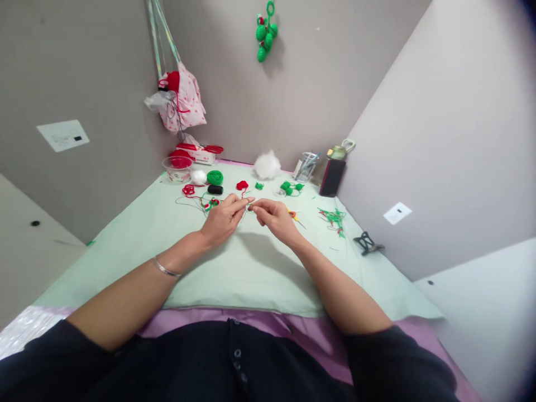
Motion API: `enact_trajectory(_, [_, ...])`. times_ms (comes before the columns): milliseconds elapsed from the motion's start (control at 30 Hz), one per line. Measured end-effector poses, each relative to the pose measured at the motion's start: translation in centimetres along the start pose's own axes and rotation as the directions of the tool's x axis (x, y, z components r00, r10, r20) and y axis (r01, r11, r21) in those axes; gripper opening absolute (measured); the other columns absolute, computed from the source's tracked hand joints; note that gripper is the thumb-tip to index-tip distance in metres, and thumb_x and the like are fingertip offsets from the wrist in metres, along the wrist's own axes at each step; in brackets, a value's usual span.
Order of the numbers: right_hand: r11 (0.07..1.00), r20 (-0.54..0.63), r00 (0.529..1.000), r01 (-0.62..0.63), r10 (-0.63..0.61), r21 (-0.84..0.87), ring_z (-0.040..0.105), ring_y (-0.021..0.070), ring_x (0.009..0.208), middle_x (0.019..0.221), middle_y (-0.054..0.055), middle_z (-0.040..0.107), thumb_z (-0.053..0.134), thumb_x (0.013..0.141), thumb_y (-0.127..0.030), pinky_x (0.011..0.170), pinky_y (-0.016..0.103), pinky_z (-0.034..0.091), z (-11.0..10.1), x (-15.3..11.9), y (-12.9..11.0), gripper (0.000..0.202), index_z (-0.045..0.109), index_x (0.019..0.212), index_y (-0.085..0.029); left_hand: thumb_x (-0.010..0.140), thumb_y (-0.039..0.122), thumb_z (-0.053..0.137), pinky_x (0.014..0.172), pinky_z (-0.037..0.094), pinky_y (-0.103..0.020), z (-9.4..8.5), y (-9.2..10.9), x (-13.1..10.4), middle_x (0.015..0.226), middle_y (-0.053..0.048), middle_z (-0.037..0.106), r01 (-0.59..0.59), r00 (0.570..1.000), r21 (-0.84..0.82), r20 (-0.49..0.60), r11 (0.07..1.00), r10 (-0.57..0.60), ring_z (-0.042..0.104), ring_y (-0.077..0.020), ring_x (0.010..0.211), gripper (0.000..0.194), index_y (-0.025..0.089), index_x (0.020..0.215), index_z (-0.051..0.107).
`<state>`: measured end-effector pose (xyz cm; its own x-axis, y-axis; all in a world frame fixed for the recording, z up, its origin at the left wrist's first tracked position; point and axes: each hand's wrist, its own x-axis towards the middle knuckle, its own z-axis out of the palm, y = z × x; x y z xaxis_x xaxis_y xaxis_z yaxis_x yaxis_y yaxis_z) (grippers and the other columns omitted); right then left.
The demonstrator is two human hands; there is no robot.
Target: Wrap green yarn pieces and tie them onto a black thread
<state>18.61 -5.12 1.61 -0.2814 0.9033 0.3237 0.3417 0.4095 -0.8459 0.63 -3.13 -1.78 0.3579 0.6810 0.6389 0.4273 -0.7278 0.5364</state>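
My left hand (226, 219) and my right hand (276, 219) meet fingertip to fingertip above the middle of the table. A red strand runs from a small bundle of red yarn (242, 185) down to my left fingers, which are closed with the index stretched forward. My right thumb and fingers pinch at the same spot; a small dark reddish bit shows there, too small to name. Just beyond my right hand lie orange-handled scissors (292, 214). Beside my left hand are red, green and white yarn pieces (208, 204) with loose dark thread.
Behind stand a clear tub (178, 171) with red yarn, a green yarn ball (215, 177), a black spool (215, 190), white stuffing (267, 166), a pen cup (307, 166) and a dark phone-like slab (333, 177). Green yarn pieces (333, 219) and a black claw clip (367, 244) lie right.
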Motion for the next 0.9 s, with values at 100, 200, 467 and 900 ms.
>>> enact_trajectory(100, [1.000,0.020,1.000,-0.011,0.010,0.023,0.037,0.0077,0.048,0.051,-0.005,0.048,0.052,0.086,-0.031,0.049,0.022,0.030,0.0,0.0,-0.1,0.025,0.067,0.088,-0.012,0.098,0.022,0.042,0.069,0.041,-0.025,0.0,0.1,0.0,0.087,-0.003,0.052,0.002,1.000,-0.014,0.007,1.000,-0.002,0.051,-0.0130,0.074,0.037,0.022,0.126,0.066])
enact_trajectory(200, [0.999,0.008,1.000,-0.018,0.018,0.026,0.037,0.0077,0.048,0.051,-0.005,0.048,0.052,0.086,-0.031,0.049,0.022,0.030,0.1,0.0,0.0,0.026,0.069,0.090,-0.011,0.097,0.022,0.044,0.070,0.042,-0.025,0.0,0.1,0.1,0.088,-0.004,0.053,-0.002,1.000,-0.021,0.010,1.000,0.003,0.052,-0.0131,0.075,0.036,0.021,0.126,0.065])
enact_trajectory(467, [0.989,-0.078,0.995,0.058,-0.069,-0.134,0.041,0.0089,0.048,0.052,-0.005,0.049,0.050,0.090,-0.031,0.051,0.022,0.033,0.4,-0.3,0.7,0.028,0.071,0.098,-0.014,0.096,0.027,0.047,0.068,0.043,-0.026,-0.3,-0.2,0.2,0.090,-0.005,0.056,0.035,0.999,-0.118,0.000,0.992,-0.036,0.054,-0.0136,0.075,0.030,0.020,0.113,0.072])
enact_trajectory(900, [0.929,-0.076,0.983,0.130,-0.166,-0.347,0.043,0.0105,0.052,0.056,-0.004,0.052,0.049,0.093,-0.032,0.058,0.023,0.034,0.7,-0.6,1.1,0.023,0.067,0.097,-0.018,0.075,0.041,0.073,0.055,0.039,-0.024,-1.3,1.1,1.3,0.074,0.001,0.061,0.406,0.894,-0.572,0.086,0.713,-0.440,0.045,-0.0080,0.054,0.025,0.017,0.082,0.068])
